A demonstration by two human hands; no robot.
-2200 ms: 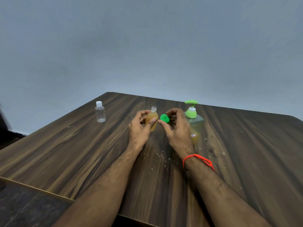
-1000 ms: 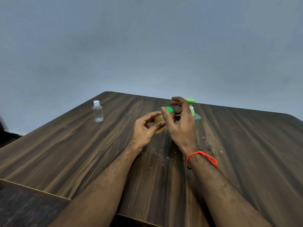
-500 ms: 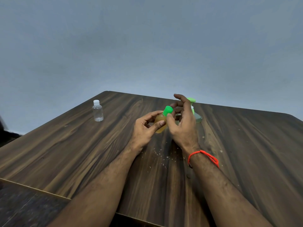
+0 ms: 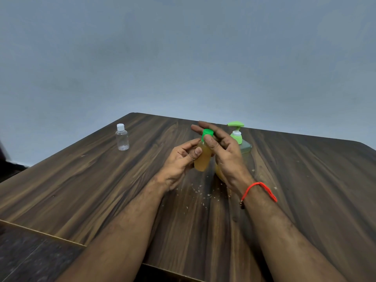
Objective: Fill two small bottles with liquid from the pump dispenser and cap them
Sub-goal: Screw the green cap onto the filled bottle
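A small bottle (image 4: 202,159) full of amber liquid is lifted slightly above the table, tilted, with my left hand (image 4: 181,163) gripping its body. A green cap (image 4: 207,132) sits on its neck, pinched by the thumb and fingers of my right hand (image 4: 225,157), the other fingers spread. Behind my right hand stands the pump dispenser (image 4: 239,139) with a green pump head; its lower body is partly hidden. A second small clear bottle (image 4: 122,138) with a white cap stands upright at the far left, empty-looking.
The dark wooden table (image 4: 101,190) carries small white crumbs or droplets near my wrists. Its near edge drops to a dark floor at the lower left. A plain grey wall lies behind. A red thread is around my right wrist.
The green cap went from my right fingers beside the open bottle onto the bottle's neck. My right hand has since turned on it, fingers spreading out. The bottle rose and tilted a little.
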